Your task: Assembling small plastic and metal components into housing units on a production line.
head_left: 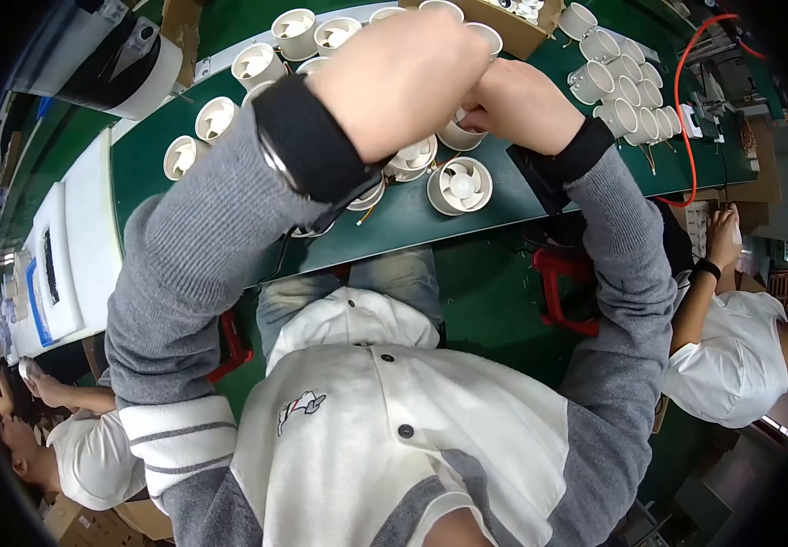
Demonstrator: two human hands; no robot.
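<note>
Over the green table (512, 205), my left hand (403, 77) is closed, its knuckles up and fingertips hidden from view. Against it, my right hand (526, 105) is curled, the thumb tucked in toward the left hand. What the two pinch between them is hidden. Just under the fingers is a white fan housing (462, 137), partly covered; whether they touch it I cannot tell. Nearer the table's front edge stands another round white fan (460, 185), its blades facing up. One more white fan (411, 159) sits beside it, below my left wrist.
Several white fans (256, 66) stand along the back and left of the table. Empty-looking white cylindrical housings (620, 82) are grouped at the right, beside a red hose (679, 100). A cardboard box (512, 27) is at the back. Other people sit on both sides.
</note>
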